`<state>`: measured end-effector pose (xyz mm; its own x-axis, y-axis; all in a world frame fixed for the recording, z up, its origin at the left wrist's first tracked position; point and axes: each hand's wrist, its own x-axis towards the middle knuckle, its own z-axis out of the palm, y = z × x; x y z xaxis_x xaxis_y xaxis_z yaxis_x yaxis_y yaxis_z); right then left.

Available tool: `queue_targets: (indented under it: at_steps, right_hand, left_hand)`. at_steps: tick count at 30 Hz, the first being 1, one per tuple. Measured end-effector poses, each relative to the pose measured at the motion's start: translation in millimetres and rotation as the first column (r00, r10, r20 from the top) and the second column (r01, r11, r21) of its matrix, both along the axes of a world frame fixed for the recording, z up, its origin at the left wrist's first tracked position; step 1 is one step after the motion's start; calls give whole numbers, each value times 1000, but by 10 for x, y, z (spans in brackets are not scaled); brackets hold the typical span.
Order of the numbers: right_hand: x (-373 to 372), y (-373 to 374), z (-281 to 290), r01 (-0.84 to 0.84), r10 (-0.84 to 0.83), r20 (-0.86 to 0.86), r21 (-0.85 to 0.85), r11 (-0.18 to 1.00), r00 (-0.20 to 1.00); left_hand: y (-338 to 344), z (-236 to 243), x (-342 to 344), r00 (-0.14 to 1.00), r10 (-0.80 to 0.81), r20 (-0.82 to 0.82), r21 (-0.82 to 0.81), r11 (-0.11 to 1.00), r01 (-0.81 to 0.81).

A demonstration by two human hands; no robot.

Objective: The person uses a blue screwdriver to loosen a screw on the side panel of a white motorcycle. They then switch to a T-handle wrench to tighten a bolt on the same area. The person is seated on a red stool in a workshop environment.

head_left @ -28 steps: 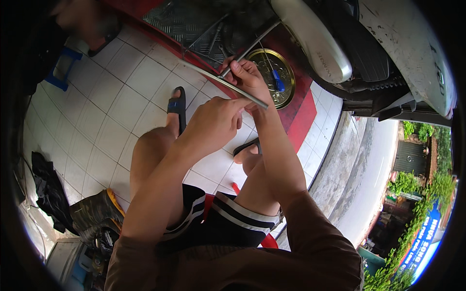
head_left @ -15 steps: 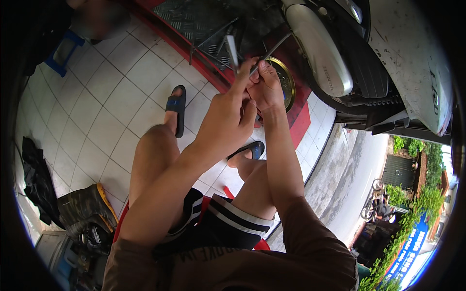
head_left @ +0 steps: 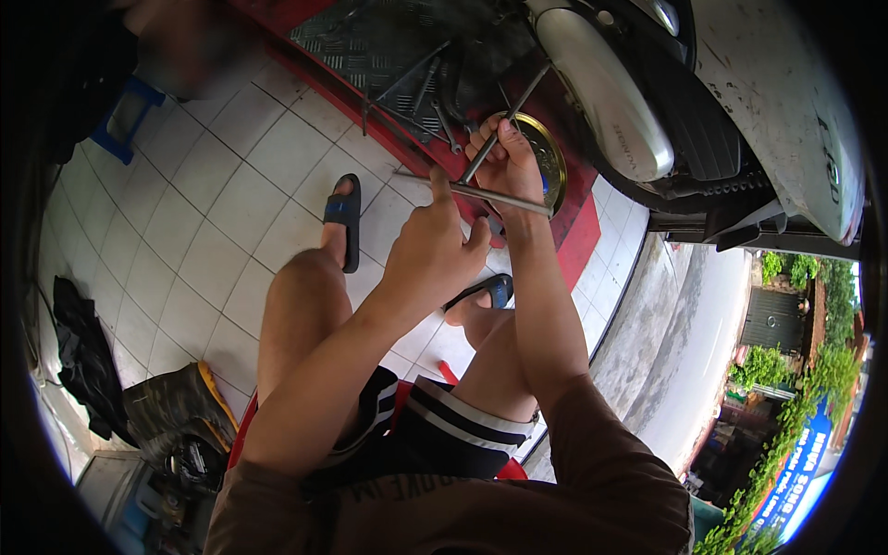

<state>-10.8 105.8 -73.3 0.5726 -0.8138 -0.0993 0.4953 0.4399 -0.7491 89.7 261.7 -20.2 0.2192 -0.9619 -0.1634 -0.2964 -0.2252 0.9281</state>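
A metal T-handle wrench [head_left: 481, 159] slants up toward the motorcycle [head_left: 606, 97]; its far tip ends beside the silver exhaust cover, and what it meets there is too dark to tell. My right hand [head_left: 511, 165] is closed around the shaft, below the crossbar's far side. The crossbar lies across my right wrist. My left hand [head_left: 427, 245] is by the crossbar's left part, its index finger stretched out against the bar and its thumb apart, gripping nothing. A round gold-coloured tin [head_left: 558, 153] sits just behind my right hand.
Several wrenches [head_left: 447, 125] lie on the dark tread plate of a red platform [head_left: 384, 148]. White floor tiles [head_left: 199, 217] spread to the left, with a blue stool [head_left: 129, 120], a dark boot [head_left: 176, 402] and black cloth [head_left: 83, 356]. A street [head_left: 689, 319] runs along the right.
The crossbar has swung from pointing up and away to lying across my right wrist. My left hand has drawn back a little, leftward and nearer. My right hand stays on the shaft.
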Motion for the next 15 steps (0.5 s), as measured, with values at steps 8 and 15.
queue_targets:
  at_steps: [8, 15]
  right_hand:
    - [44, -17, 17, 61, -61, 6, 54, 997, 998]
    - [30, -118, 17, 34, -44, 129, 77, 996, 991]
  left_hand:
    - [-21, 61, 102, 950, -30, -310, -127, 992, -11]
    - [42, 67, 107, 836, -429, -343, -203, 903, 380]
